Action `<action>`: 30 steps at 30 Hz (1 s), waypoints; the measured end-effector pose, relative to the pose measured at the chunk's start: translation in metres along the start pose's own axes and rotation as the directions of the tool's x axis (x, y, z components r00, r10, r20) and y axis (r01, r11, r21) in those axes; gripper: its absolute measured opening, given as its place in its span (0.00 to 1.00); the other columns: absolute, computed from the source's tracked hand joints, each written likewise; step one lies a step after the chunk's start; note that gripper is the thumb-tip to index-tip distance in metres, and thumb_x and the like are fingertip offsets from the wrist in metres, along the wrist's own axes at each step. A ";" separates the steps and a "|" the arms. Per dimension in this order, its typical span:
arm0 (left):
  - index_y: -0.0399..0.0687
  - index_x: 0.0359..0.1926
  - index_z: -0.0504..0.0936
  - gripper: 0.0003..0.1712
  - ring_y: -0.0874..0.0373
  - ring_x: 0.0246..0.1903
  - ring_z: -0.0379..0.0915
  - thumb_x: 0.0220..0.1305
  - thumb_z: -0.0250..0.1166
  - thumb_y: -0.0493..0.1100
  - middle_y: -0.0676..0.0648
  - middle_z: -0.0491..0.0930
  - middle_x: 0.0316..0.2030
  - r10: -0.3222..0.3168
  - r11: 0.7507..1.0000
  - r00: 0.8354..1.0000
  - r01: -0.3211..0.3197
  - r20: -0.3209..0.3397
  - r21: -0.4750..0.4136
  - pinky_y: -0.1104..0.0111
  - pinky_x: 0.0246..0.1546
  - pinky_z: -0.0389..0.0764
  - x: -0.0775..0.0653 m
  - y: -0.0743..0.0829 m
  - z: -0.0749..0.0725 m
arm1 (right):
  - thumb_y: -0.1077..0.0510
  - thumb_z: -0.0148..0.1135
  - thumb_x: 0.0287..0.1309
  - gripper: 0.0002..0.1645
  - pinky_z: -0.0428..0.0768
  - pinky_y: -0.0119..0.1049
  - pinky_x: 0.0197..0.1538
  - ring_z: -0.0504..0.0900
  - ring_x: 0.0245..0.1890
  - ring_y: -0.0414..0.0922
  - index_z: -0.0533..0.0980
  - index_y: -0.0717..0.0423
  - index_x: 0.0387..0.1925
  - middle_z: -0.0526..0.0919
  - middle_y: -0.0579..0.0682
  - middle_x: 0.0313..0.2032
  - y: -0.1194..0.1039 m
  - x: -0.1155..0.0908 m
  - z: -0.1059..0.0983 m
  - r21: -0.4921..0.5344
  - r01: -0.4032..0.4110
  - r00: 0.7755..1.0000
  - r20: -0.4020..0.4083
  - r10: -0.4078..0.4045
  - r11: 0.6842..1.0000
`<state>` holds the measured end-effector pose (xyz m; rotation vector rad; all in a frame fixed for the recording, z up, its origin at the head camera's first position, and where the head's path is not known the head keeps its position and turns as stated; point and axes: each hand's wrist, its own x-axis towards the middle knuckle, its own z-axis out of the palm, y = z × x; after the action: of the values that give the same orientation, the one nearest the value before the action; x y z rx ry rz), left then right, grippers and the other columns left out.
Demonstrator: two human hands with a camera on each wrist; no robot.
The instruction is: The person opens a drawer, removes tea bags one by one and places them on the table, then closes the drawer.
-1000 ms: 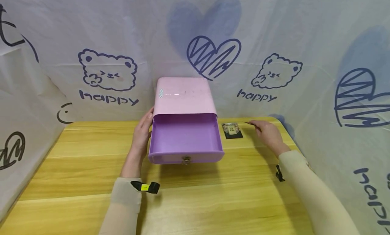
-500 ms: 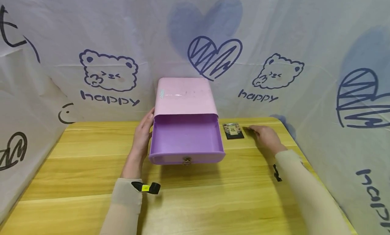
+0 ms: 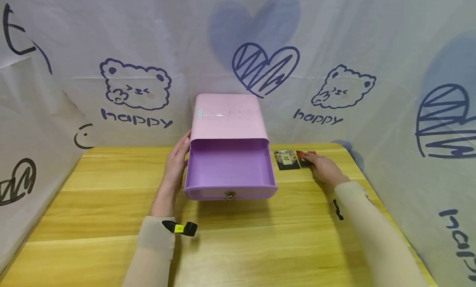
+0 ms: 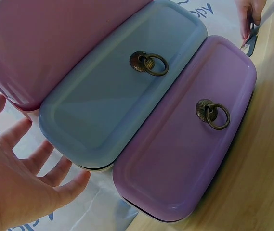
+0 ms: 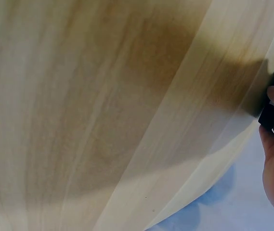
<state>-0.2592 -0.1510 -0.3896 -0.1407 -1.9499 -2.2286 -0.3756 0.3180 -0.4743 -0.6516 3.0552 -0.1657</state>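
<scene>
A small drawer cabinet (image 3: pixel 230 117) with a pink top stands against the backdrop, its top purple drawer (image 3: pixel 228 165) pulled out and bare inside. My left hand (image 3: pixel 174 165) rests at the cabinet's left side; in the left wrist view its fingers (image 4: pixel 55 171) are spread, with tips at the edge of the blue drawer (image 4: pixel 98 106). To the cabinet's right, my right hand (image 3: pixel 328 169) pinches a small red-and-black card (image 3: pixel 301 158) between thumb and fingers, low over the table. Just left of that card lies a dark card (image 3: pixel 287 160) with a printed picture.
Below the blue drawer is a shut purple drawer (image 4: pixel 185 139) with a ring pull (image 4: pixel 218 116). The pulled-out drawer juts over the wooden table (image 3: pixel 238 245). A printed cloth (image 3: pixel 148 35) hangs behind the table and along both sides.
My right hand has brought its card down and slightly left, beside the dark card, and the card's red face now shows. The left hand has stayed at the cabinet.
</scene>
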 end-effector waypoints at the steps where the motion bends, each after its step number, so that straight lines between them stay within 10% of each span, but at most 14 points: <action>1: 0.57 0.65 0.63 0.28 0.55 0.58 0.57 0.66 0.48 0.58 0.50 0.59 0.65 0.000 1.000 1.000 0.000 0.002 0.002 0.49 0.59 0.59 -0.001 0.002 0.001 | 0.66 0.45 0.57 0.30 0.67 0.57 0.56 0.67 0.53 0.60 0.62 0.54 0.64 0.65 0.58 0.62 0.000 0.000 0.000 0.000 -0.009 1.000 0.011 0.009 1.000; 20: 0.55 0.65 0.62 0.28 0.55 0.58 0.57 0.67 0.46 0.56 0.49 0.58 0.66 0.001 1.000 1.000 -0.001 0.020 0.013 0.49 0.60 0.59 -0.002 0.006 0.008 | 0.71 0.46 0.37 0.46 0.72 0.50 0.50 0.62 0.57 0.58 0.58 0.53 0.65 0.57 0.55 0.66 0.004 -0.006 -0.002 0.075 -0.040 0.999 0.038 0.037 0.996; 30: 0.65 0.64 0.63 0.28 0.57 0.58 0.56 0.64 0.49 0.62 0.54 0.58 0.65 -0.034 0.999 0.999 0.034 0.002 0.001 0.50 0.59 0.60 0.008 -0.013 -0.005 | 0.68 0.50 0.48 0.40 0.68 0.54 0.57 0.59 0.61 0.53 0.58 0.50 0.66 0.56 0.49 0.67 -0.016 -0.011 -0.021 0.107 0.025 0.982 -0.190 -0.004 0.994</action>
<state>-0.2694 -0.1546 -0.4016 -0.1101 -1.9684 -2.2500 -0.3598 0.3096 -0.4522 -0.6892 3.1922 -0.4155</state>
